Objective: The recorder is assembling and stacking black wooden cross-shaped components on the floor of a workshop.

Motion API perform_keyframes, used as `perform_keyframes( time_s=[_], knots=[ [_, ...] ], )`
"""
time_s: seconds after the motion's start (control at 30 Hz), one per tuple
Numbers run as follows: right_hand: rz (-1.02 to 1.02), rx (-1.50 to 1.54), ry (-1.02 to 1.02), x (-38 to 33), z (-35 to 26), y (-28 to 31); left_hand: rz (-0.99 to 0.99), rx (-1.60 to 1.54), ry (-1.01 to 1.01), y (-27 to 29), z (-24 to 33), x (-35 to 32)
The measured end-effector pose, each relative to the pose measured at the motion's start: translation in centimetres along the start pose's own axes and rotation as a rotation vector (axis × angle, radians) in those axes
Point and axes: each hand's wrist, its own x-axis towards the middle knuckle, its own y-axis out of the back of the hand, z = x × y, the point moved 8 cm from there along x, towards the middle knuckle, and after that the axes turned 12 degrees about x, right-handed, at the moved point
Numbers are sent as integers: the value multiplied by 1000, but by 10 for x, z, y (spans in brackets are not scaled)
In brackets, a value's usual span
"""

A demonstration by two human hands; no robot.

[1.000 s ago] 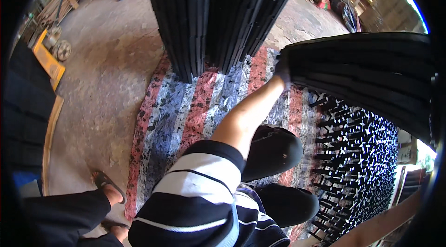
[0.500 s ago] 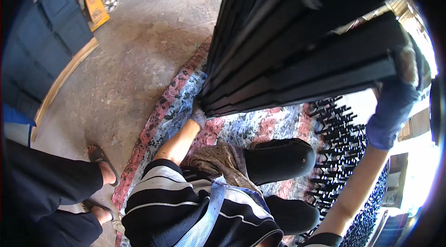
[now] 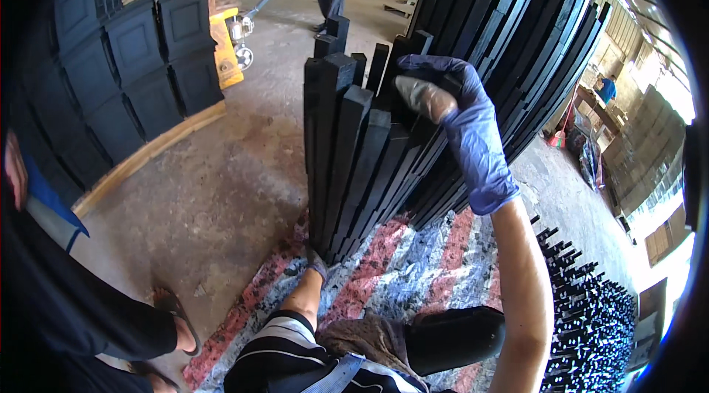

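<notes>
- At the top of the bundle of black slats point(image 3: 362, 149), the right hand point(image 3: 458, 116), in a blue glove, reached up with the forearm raised steeply from the lower edge and the wrist bent forward over the slat ends.
- Its grip was closed over the upper ends of the slats, fingers point(image 3: 425, 66) curled across them and the thumb pressed against the side.
- Down at the foot of the bundle, the left hand point(image 3: 317, 264), in a grey glove, was stretched out low with the arm nearly straight; it touched the bottom of the slats, but whether its grip was closed I cannot tell.
- The bundle stood nearly upright on a striped red, white and blue mat point(image 3: 413, 275) on the concrete floor point(image 3: 221, 186), leaning against a larger stack of black slats point(image 3: 517, 46) behind it.
- Another person's foot in a sandal point(image 3: 177, 319) stood near the mat's left edge.
</notes>
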Motion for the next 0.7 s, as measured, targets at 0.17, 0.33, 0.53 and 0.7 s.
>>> perform_keyframes(
  time_s=[0.17,0.33,0.53,0.7],
  knots=[
    [-4,4,271,13,-16,20,134,56,67,65,-23,24],
    [56,-202,393,-37,-72,88,411,258,450,49,-78,-41],
    [459,-601,19,-219,-68,251,156,563,795,49,-126,-99],
    [687,-1094,-274,-385,-71,294,-554,813,817,-64,-172,-60]
  ],
)
